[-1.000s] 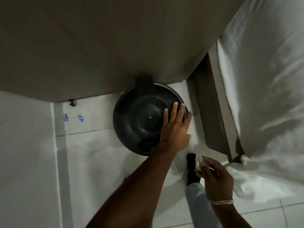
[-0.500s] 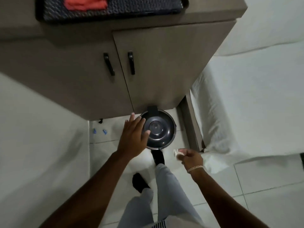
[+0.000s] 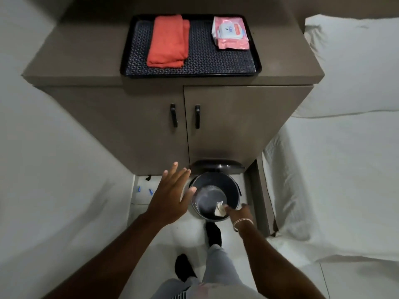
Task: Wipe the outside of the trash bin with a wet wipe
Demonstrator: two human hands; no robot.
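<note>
The black round trash bin (image 3: 235, 192) stands on the floor against the cabinet foot, its lid (image 3: 218, 166) swung up and its inside showing. My right hand (image 3: 240, 213) reaches over the bin's near right rim, fingertips pinching a crumpled white wet wipe (image 3: 219, 210) that hangs inside the open mouth. My left hand (image 3: 170, 197) hovers just left of the bin, fingers spread and holding nothing. My black-socked foot (image 3: 213, 234) rests at the bin's front base.
A grey two-door cabinet (image 3: 226, 126) rises behind the bin. On top sits a black tray (image 3: 194, 63) with a folded red towel (image 3: 167, 42) and a pink wet-wipes pack (image 3: 230, 33). White bedding (image 3: 334, 169) hems in the right side, a white surface (image 3: 54, 169) the left.
I have stood up, so the view pulled back. The bin lid went from shut to raised. My left hand came off the lid; my right hand carried the wipe over the open bin.
</note>
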